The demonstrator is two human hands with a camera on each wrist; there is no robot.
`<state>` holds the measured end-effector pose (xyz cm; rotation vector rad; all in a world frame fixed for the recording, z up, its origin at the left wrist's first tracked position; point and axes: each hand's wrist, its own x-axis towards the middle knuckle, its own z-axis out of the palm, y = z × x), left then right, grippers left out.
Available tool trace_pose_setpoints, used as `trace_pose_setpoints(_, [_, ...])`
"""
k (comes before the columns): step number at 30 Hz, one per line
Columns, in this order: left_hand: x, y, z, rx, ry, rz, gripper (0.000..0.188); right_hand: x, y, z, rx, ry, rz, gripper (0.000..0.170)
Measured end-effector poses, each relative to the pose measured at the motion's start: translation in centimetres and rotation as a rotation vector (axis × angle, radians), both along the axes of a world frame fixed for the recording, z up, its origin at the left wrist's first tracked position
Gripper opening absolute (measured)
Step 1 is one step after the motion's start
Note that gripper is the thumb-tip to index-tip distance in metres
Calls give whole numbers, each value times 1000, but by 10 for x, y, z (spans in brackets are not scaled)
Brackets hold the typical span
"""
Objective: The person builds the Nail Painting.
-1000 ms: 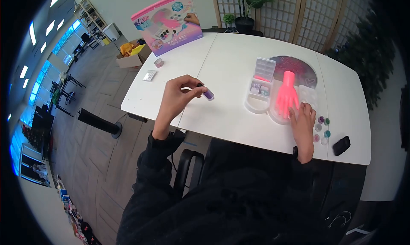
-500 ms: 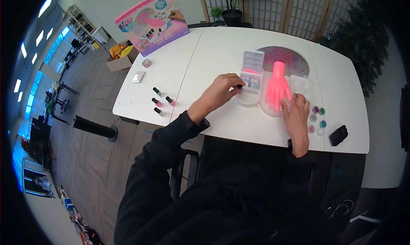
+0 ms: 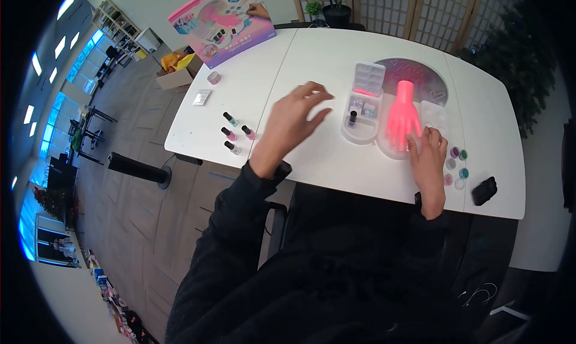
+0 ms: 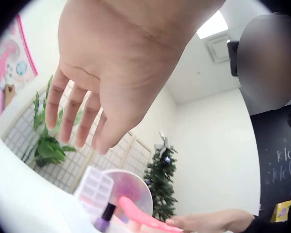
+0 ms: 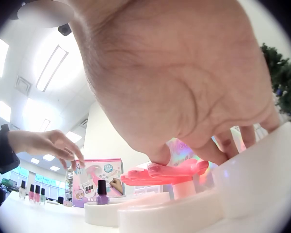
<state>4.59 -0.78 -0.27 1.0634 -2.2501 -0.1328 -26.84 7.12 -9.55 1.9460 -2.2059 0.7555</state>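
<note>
Empty and with fingers spread, my left hand [image 3: 293, 119] hovers over the table, left of the white tray [image 3: 360, 139]. A purple nail polish bottle [image 3: 353, 119] with a black cap stands upright in the tray's rounded front section. On the tray's right part, a pink model hand [image 3: 403, 119] lies palm down, its fingers towards me. My right hand [image 3: 429, 167] rests at the tray's right edge with loosely bent fingers. In the right wrist view, its thumb is right at the pink fingertips [image 5: 160, 171] and its other fingers lie over the raised white rim [image 5: 262, 170].
Several polish bottles [image 3: 230, 134] stand at the table's left. Behind them are a small round tub [image 3: 214, 77], a silvery packet [image 3: 202, 97] and the nail art box [image 3: 225, 26]. Several small glitter pots [image 3: 460, 173] and a black object [image 3: 485, 191] lie at right.
My left hand carried the purple nail polish bottle rightwards to the tray, stood it there, let go and drew back left. The right hand stayed by the tray's edge.
</note>
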Motion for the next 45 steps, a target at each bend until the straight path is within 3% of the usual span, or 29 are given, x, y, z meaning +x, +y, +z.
trace_pose_setpoints(4, [81,11,4,-8,-24,386,26,0,1,2,19,0,-9,58])
trace_pose_setpoints(7, [147,30,-18,130,-235,764,59,0,0,3,26,-8,-9,58])
trace_pose_setpoints(9, [160,44,-17,276,-215,842,53,0,0,2,26,-11,-8,58])
trace_pose_setpoints(13, [184,42,-56,311,-165,667,38,-4,0,-4,21,-6,2,57])
trace_pose_setpoints(16, [177,39,-63,323,43,547,19,-3,1,-2,14,-13,16,56])
trace_pose_setpoints(25, [136,39,-39,443,-18,118,27,-4,0,-4,3,5,29,53])
trace_pose_setpoints(37, [101,14,-46,396,-6,11,30,-1,1,0,-1,-6,16,54])
trace_pose_setpoints(40, [99,22,-35,189,-58,-19,31,-1,1,-2,-3,-5,15,55])
trace_pose_setpoints(43, [106,22,-22,303,32,62,33,-1,1,-1,-10,-3,10,55])
trace_pose_setpoints(45, [108,22,-19,434,11,224,34,-1,1,-2,-12,-3,15,55])
